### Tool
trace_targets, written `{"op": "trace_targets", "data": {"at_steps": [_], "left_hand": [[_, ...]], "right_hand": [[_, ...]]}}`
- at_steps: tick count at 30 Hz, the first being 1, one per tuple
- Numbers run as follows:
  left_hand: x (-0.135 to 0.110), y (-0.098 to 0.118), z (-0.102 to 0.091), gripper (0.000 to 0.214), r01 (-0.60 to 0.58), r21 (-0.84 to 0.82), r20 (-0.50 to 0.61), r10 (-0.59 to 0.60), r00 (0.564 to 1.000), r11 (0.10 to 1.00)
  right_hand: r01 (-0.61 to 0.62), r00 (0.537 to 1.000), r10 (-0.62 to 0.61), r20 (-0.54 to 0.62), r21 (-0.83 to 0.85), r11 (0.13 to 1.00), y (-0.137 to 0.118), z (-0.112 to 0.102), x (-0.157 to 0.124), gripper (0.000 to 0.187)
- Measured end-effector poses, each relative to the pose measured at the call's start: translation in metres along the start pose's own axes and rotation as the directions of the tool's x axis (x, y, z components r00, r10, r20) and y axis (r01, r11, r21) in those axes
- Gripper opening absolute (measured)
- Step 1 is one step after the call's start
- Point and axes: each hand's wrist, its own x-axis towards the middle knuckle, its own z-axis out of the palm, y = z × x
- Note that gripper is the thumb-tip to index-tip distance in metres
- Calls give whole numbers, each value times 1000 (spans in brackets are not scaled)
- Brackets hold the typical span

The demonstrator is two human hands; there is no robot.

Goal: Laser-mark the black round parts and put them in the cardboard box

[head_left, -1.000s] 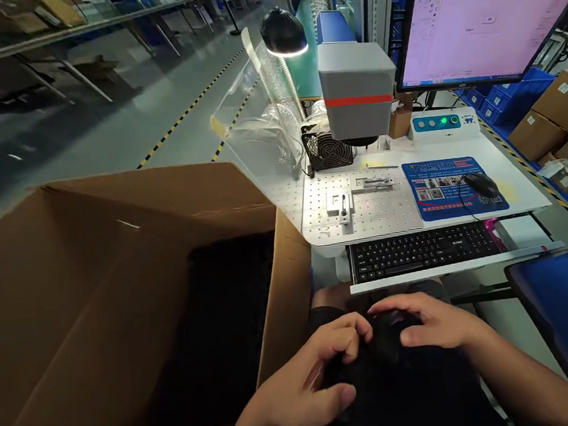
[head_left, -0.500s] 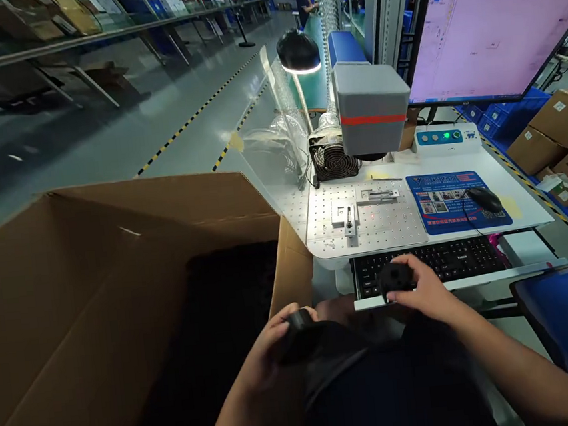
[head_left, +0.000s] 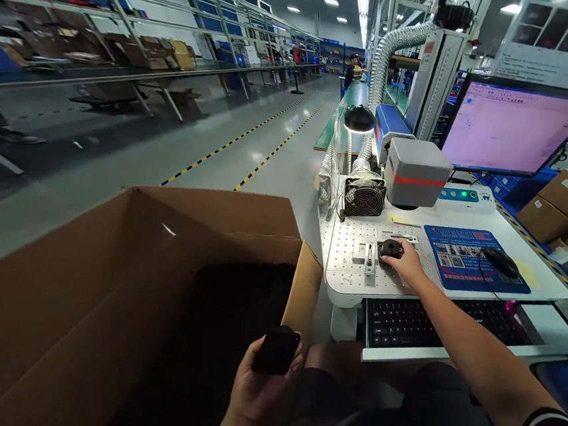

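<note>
1 box (head_left: 120,289) left of my left grip (head_left: 258,386), inside too dark to count. 1 table (head_left: 341,288) under my right grip (head_left: 408,266), 1 fixture (head_left: 363,257) just left of it. 2 black parts: part A (head_left: 391,249) on table, right fingertips pinching it, prob. placed, I'd judge. Part B (head_left: 277,351) cupped in left grip, fingers curled round it, not yet on table.

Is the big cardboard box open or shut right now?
Open: the cardboard box has flaps standing up and its dark inside shows, beside the left hand holding a black part.
</note>
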Motion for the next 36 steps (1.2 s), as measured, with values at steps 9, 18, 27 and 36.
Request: {"op": "trace_targets", "data": {"at_steps": [9, 18, 27, 36], "left_hand": [[-2, 2, 3, 25, 52, -47, -26, -53, 998, 998], [-1, 2, 0, 25, 22, -26, -155, -26, 988, 999], [6, 0, -13, 14, 25, -78, -112, -34, 993, 997], [7, -2, -13, 22, -10, -66, -163, -1, 987, 998]], "right_hand": [[76, 993, -86, -83, -117, 990, 11, 10, 9, 68], [-8, 989, -16, -148, -157, 988, 13, 8, -3, 74], [-30, 992, 2, -122, -230, 973, 16, 10, -11, 57], [-32, 991, 1, -136, -230, 973, 14, 12, -12, 61]]}}
